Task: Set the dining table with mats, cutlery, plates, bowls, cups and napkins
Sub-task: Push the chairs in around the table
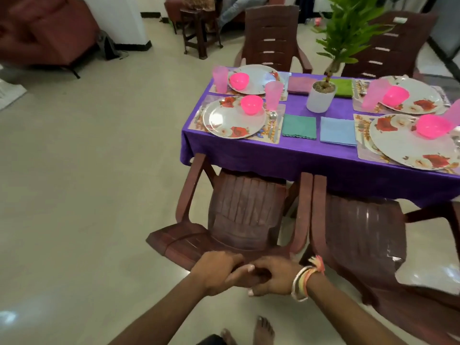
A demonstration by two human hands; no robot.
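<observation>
Down at 6 o'clock, both hands are gripping the top rail of the nearest brown chair (246,210). The left hand (216,270) is curling over it knuckles-up. The right hand (271,275) is curling round it just beside, fingers touching the left's, with thread bangles (302,282) sitting on that wrist. Both forearms are coming up from the bottom edge in a V, and bare feet (263,329) are poking in below.

A second chair (358,232) is standing tight against the first at 3 o'clock, and the two seats are standing between the person and the table (311,160).

That table, under a purple cloth, is sitting around 1 o'clock, its long axis running roughly from 10 to 4. On the near-left mat (275,136) a floral plate (234,118) is lying flat with a pink bowl (252,104) on its far rim and a pink cup (273,95) standing upright behind. A spoon (272,118) is lying at the plate's 3 o'clock, handle pointing back toward 6. A teal napkin (299,126) and a blue napkin (338,131) are lying flat side by side by the near edge. A potted plant (320,97) is standing mid-table, and three similar place settings are filling the other corners.
</observation>
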